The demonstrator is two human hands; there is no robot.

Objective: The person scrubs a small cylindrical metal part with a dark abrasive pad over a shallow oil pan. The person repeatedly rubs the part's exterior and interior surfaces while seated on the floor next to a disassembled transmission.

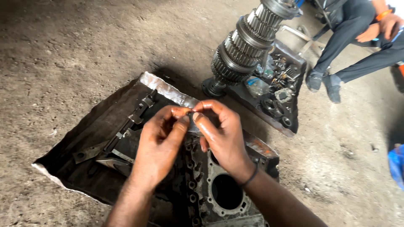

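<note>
mostly hidden is the small part (190,112) itself: only a dark sliver of it shows between the fingertips, too small and too covered to tell its shape. the left hand (159,145) and the right hand (221,134) meet at chest height over the work, thumbs and forefingers of both pinched narrow on that small part, so it sits right where the two hands touch, above the near edge of the metal tray (164,86). the engine block (219,189) lies under the wrists, its round bore and gasket face showing, but its lower end is cut off by the bottom of the frame and its left side is covered by the left forearm. dark flat tools (126,126) lie on the oily tray to the left of the hands, blurred into the grime. beyond the hands a gear shaft (246,44) stands tilted on the dirt floor (75,50), its top cut off, just beside a second tray of small parts (277,94). at the upper right another person's legs and shoes (332,80) show, the rest out of view.
</note>
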